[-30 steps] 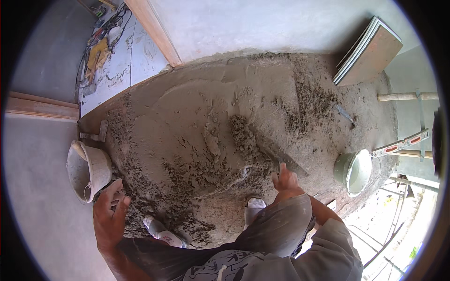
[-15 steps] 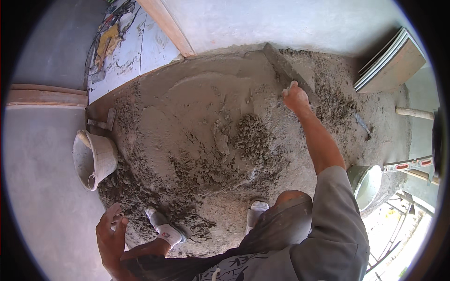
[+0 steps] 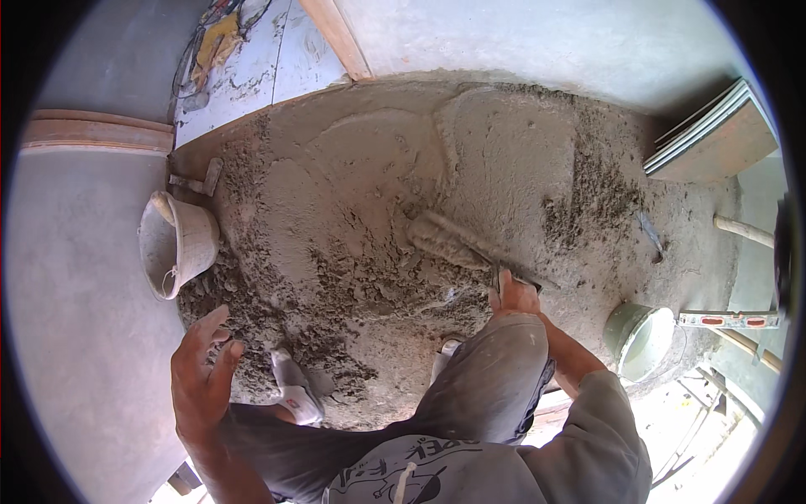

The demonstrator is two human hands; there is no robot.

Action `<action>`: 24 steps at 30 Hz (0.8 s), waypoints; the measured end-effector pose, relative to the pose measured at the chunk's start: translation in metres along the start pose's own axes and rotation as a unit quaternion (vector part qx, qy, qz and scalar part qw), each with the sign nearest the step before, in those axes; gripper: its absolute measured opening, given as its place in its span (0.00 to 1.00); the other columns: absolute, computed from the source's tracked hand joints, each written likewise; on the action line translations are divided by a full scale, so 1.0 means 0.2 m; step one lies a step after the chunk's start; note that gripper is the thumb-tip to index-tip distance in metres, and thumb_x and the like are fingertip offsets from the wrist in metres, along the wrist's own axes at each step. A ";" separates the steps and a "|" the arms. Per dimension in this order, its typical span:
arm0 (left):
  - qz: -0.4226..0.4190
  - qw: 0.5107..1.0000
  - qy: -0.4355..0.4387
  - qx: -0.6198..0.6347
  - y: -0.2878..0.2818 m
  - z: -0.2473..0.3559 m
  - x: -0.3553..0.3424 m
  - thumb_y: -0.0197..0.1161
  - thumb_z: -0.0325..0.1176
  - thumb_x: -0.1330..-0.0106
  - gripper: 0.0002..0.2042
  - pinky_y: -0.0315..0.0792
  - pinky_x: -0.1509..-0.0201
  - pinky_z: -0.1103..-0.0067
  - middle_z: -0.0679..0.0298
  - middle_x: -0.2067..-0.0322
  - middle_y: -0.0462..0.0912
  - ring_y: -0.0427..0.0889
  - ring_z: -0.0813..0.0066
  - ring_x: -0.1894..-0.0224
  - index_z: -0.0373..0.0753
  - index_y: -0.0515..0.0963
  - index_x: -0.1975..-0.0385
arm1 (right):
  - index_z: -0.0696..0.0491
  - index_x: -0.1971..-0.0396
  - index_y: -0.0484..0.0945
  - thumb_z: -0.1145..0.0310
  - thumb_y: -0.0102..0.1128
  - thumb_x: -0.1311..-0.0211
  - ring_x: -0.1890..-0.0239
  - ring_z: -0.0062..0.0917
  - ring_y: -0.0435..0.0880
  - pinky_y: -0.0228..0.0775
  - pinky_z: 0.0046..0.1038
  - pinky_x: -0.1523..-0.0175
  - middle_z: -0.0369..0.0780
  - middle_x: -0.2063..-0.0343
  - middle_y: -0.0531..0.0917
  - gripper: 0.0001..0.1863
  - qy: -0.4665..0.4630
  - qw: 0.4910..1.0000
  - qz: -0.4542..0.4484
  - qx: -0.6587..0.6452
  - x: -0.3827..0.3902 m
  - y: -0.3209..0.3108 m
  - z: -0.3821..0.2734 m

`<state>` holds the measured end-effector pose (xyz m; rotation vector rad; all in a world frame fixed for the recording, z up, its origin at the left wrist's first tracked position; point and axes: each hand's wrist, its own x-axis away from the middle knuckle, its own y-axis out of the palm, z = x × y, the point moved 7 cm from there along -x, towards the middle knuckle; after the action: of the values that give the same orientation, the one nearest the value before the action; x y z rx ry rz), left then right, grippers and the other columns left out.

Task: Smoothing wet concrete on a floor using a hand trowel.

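Observation:
My right hand is closed around a long flat plastering float just beyond my right knee. The float lies low and slanted on wet grey mortar, with a ridge of mortar heaped along its far-left end. Part of its blade is hidden by that heap and by my hand. A smoothed band of mortar stretches from the float back to the far wall. At the lower left, my left hand hangs in the air with fingers apart, holding nothing.
A whitish bucket tips by the left wall, near a small float. Right stand a green bucket, a spirit level and stacked tiles. A small trowel lies on rough mortar. Tools lie on white flooring.
My right hand has drawn the float from near the far wall back toward my knee, leaving smoother mortar behind. Loose mortar is now heaped against the float. My left hand stays raised.

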<state>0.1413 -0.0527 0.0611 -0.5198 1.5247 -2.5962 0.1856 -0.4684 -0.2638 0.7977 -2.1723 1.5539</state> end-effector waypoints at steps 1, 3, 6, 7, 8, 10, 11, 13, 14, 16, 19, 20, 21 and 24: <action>0.000 1.000 0.006 -0.004 0.00 0.03 -0.04 0.63 0.43 0.38 0.23 0.74 0.55 0.72 0.50 0.56 0.80 0.81 0.63 0.61 0.32 0.74 0.48 | 0.58 0.57 0.65 0.56 0.53 0.38 0.67 0.52 0.81 0.72 0.48 0.59 0.53 0.74 0.81 0.21 -0.021 0.999 -0.017 0.028 0.04 0.04 -0.03; 0.017 0.997 0.067 0.021 -0.02 0.09 -0.13 0.64 0.39 0.37 0.21 0.74 0.56 0.73 0.51 0.58 0.81 0.81 0.63 0.62 0.33 0.75 0.48 | 0.58 0.55 0.67 0.57 0.55 0.39 0.65 0.49 0.81 0.73 0.45 0.59 0.50 0.73 0.82 0.21 -0.075 0.995 0.042 0.042 0.12 0.00 -0.10; 0.012 0.989 0.142 0.049 0.05 0.16 -0.31 0.64 0.36 0.37 0.19 0.74 0.57 0.74 0.51 0.59 0.81 0.82 0.64 0.63 0.34 0.75 0.48 | 0.58 0.53 0.67 0.57 0.55 0.41 0.65 0.50 0.82 0.73 0.47 0.58 0.54 0.73 0.81 0.23 0.023 0.991 0.132 -0.015 0.17 -0.16 -0.03; 0.004 0.987 0.151 0.051 0.10 0.16 -0.36 0.64 0.36 0.37 0.19 0.74 0.57 0.74 0.51 0.59 0.81 0.82 0.64 0.63 0.34 0.75 0.48 | 0.58 0.52 0.67 0.57 0.53 0.40 0.65 0.50 0.82 0.73 0.48 0.57 0.56 0.73 0.81 0.23 0.107 0.985 0.118 -0.059 0.14 -0.19 0.06; -0.001 0.979 0.185 0.083 0.17 0.16 -0.43 0.64 0.35 0.37 0.19 0.75 0.57 0.74 0.51 0.60 0.81 0.82 0.64 0.62 0.34 0.75 0.49 | 0.59 0.54 0.68 0.57 0.54 0.41 0.68 0.51 0.82 0.73 0.48 0.60 0.56 0.75 0.80 0.23 0.127 0.974 0.183 -0.037 0.15 -0.25 0.15; -0.012 0.965 0.233 0.115 0.25 0.10 -0.49 0.64 0.34 0.37 0.18 0.75 0.58 0.74 0.51 0.60 0.81 0.82 0.64 0.62 0.34 0.75 0.49 | 0.61 0.59 0.70 0.55 0.55 0.42 0.75 0.48 0.82 0.74 0.46 0.68 0.55 0.78 0.80 0.22 0.134 0.953 0.271 0.005 0.03 -0.29 0.31; -0.041 0.961 0.232 0.142 0.31 0.03 -0.51 0.64 0.35 0.37 0.18 0.75 0.58 0.73 0.51 0.60 0.81 0.82 0.64 0.62 0.34 0.75 0.49 | 0.62 0.63 0.72 0.54 0.56 0.41 0.79 0.44 0.82 0.74 0.43 0.73 0.54 0.78 0.81 0.22 0.127 0.949 0.286 0.031 0.01 -0.27 0.34; -0.066 0.957 0.227 0.169 0.37 -0.15 -0.54 0.64 0.36 0.37 0.18 0.74 0.58 0.72 0.51 0.59 0.81 0.83 0.63 0.62 0.34 0.75 0.49 | 0.61 0.70 0.73 0.53 0.57 0.41 0.83 0.38 0.80 0.71 0.41 0.78 0.50 0.82 0.79 0.22 0.217 0.936 0.217 -0.175 0.04 -0.16 0.19; -0.083 0.960 0.200 0.180 0.39 -0.26 -0.54 0.63 0.37 0.36 0.18 0.74 0.57 0.72 0.52 0.59 0.81 0.82 0.63 0.62 0.35 0.75 0.49 | 0.60 0.77 0.74 0.51 0.57 0.41 0.87 0.33 0.78 0.68 0.38 0.83 0.47 0.85 0.78 0.23 0.282 0.872 0.137 -0.375 0.04 -0.05 0.12; -0.108 0.956 0.174 0.208 0.42 -0.35 -0.55 0.63 0.38 0.36 0.19 0.74 0.57 0.71 0.52 0.58 0.81 0.82 0.62 0.61 0.35 0.75 0.49 | 0.55 0.80 0.74 0.52 0.57 0.40 0.91 0.26 0.73 0.64 0.31 0.87 0.39 0.88 0.74 0.21 0.316 0.816 0.150 -0.460 0.10 0.17 0.09; -0.094 0.971 0.165 0.145 0.35 -0.40 -0.58 0.63 0.40 0.36 0.19 0.74 0.56 0.70 0.52 0.57 0.81 0.82 0.63 0.60 0.35 0.75 0.49 | 0.56 0.76 0.75 0.54 0.57 0.39 0.92 0.25 0.70 0.62 0.30 0.87 0.37 0.89 0.71 0.18 0.305 0.746 0.155 -0.571 0.06 0.37 -0.30; -0.094 0.966 0.175 0.169 0.31 -0.46 -0.57 0.63 0.40 0.36 0.19 0.74 0.57 0.70 0.52 0.57 0.81 0.82 0.63 0.60 0.35 0.75 0.49 | 0.56 0.73 0.75 0.55 0.56 0.39 0.93 0.25 0.68 0.61 0.29 0.88 0.36 0.90 0.69 0.17 0.276 0.731 0.146 -0.607 0.03 0.41 -0.47; -0.097 0.959 0.182 0.195 0.28 -0.51 -0.55 0.63 0.41 0.36 0.20 0.74 0.57 0.70 0.52 0.57 0.81 0.82 0.63 0.60 0.35 0.76 0.49 | 0.57 0.70 0.76 0.56 0.55 0.38 0.92 0.24 0.70 0.62 0.29 0.87 0.37 0.89 0.71 0.17 0.244 0.767 0.128 -0.579 0.00 0.41 -0.62; -0.172 0.962 0.135 0.163 0.22 -0.67 -0.48 0.63 0.40 0.36 0.20 0.74 0.58 0.71 0.53 0.57 0.81 0.81 0.64 0.61 0.35 0.75 0.49 | 0.62 0.63 0.76 0.56 0.54 0.38 0.90 0.24 0.75 0.68 0.28 0.84 0.41 0.87 0.75 0.20 0.220 0.869 0.056 -0.440 -0.04 0.47 -0.90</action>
<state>0.1822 0.0607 -0.0603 -0.4403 1.1022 -3.2187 0.1263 -0.2741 -0.2770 0.0095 -2.2224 0.5307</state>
